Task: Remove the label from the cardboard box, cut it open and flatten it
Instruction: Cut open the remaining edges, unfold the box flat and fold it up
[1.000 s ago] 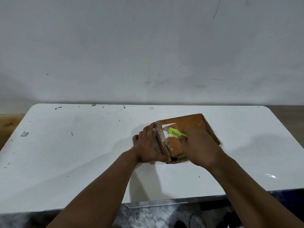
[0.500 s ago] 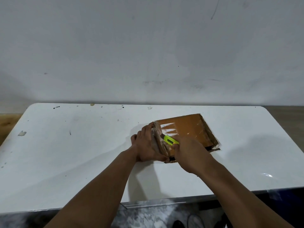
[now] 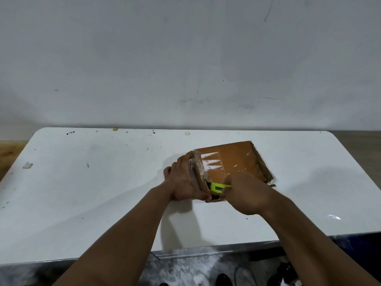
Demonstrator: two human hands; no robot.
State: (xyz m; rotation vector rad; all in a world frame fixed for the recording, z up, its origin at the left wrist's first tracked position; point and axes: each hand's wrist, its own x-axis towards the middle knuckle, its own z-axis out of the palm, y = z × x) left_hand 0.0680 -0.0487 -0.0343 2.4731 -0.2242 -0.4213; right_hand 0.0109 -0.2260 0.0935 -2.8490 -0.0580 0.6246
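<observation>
Head camera, looking down: a person works on a flat cardboard box [image 3: 233,162] lying right of centre on a white table [image 3: 92,193], its long side running toward the upper right of the frame. Glossy clear tape covers the brown top, and pale scraps of label [image 3: 211,163] cling near the box's left end. The left hand [image 3: 183,180] rests against that left end, fingers fairly straight along the worn side wall, thumb reaching toward the near corner; it braces the box rather than closing round it. The right hand [image 3: 245,193] comes in from the lower right and is curled round a yellow-green cutter [image 3: 217,187], of which only the front part shows beyond the fingers. The cutter's tip sits at the box's near left corner, just beside the left thumb; the blade itself is too small to make out. A dark patch on the box edge lies just below the cutter. Both bare forearms stretch up from the bottom of the frame. Small dark specks dot the tabletop along its far edge, and a pale scrap [image 3: 27,165] lies near the table's left edge. A plain grey wall [image 3: 185,58] fills the upper half of the frame, and a mottled floor [image 3: 185,271] shows below the table's near edge.
</observation>
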